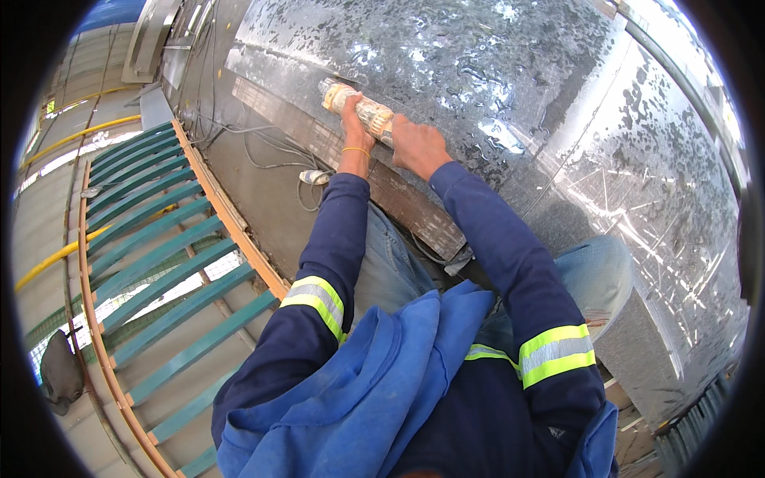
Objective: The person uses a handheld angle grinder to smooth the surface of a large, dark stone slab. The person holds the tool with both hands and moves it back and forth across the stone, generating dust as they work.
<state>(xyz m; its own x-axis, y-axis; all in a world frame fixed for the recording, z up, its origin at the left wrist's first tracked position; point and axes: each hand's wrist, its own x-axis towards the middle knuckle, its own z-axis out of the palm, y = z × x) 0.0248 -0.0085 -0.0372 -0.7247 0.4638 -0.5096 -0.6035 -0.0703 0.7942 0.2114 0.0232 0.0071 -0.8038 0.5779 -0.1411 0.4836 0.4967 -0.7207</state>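
Note:
Both of my hands are closed around a hand-held grinder (373,116) with a worn, whitish-yellow body that looks wrapped in tape. My left hand (355,127) grips it near its metal head end, and a thin yellow band circles that wrist. At the rear end, my right hand (418,145) wraps round the body. The tool lies over the near left edge of a large, dark, wet slab (446,88). Its working tip is too small to make out clearly. A brown plank-like strip (319,143) runs along this slab edge, below my hands.
Grey cables (259,151) loop over the floor beside a whitish cord piece (314,177). On the left lies a rack with green slats (163,275) and an orange-brown frame. A yellow pipe (52,263) passes under it. A second wet slab section (653,191) spreads at right.

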